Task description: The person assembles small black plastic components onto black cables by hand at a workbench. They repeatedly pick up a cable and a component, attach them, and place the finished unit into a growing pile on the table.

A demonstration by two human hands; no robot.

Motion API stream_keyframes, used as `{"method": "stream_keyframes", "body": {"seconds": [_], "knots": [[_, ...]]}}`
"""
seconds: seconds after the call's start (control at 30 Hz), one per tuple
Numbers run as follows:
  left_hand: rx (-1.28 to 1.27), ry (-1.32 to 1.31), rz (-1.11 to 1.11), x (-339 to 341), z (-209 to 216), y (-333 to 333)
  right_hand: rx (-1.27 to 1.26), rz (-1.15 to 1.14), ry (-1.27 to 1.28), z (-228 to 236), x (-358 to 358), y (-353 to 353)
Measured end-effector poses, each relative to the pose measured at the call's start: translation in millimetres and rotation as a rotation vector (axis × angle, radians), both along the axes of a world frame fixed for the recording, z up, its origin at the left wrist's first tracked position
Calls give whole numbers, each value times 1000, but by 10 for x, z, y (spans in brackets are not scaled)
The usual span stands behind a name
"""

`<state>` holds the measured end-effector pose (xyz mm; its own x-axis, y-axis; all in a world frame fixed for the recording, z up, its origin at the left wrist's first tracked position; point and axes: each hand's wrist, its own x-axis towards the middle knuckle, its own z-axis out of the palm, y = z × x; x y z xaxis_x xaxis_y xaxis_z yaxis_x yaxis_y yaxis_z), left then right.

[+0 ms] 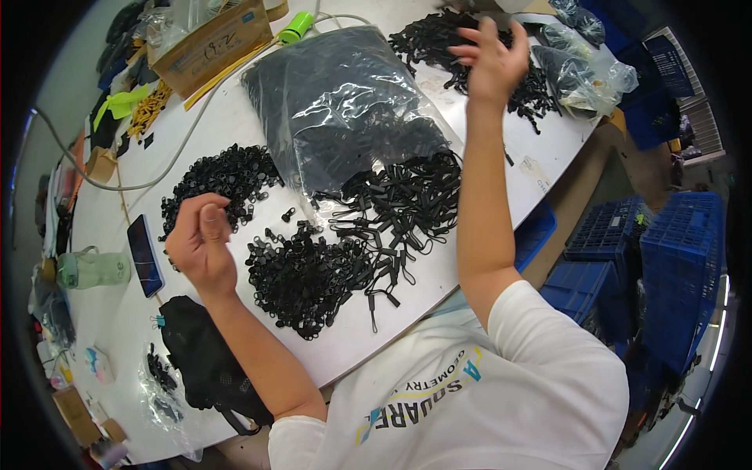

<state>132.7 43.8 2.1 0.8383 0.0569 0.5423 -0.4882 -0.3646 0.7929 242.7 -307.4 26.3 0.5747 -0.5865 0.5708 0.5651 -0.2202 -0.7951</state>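
My left hand (202, 244) is over the near edge of a heap of small black plastic pieces (223, 178) on the left. Its fingers are curled in with the thumb bent against them, and whatever they may hold is hidden. Stretched far forward, my right hand (495, 64) hovers above a pile of black corded pulls (439, 45), fingers spread and nothing visible in them. Closer to me lie another heap of small black pieces (301, 278) and, beside it, a tangle of black looped cord pulls (407, 200).
A large clear bag of black items (329, 94) fills the table's middle. A phone (144, 255), a green bottle (94, 269) and a black pouch (205, 356) are at left. Behind stands a cardboard box (211, 48). Blue crates (677, 266) stack beyond the table's right edge.
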Motion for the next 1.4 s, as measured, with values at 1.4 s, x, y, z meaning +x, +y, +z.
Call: {"method": "stream_keyframes", "body": {"seconds": [1.4], "knots": [[874, 496, 90, 181, -652, -232, 268, 734, 515, -337, -818, 425]]}}
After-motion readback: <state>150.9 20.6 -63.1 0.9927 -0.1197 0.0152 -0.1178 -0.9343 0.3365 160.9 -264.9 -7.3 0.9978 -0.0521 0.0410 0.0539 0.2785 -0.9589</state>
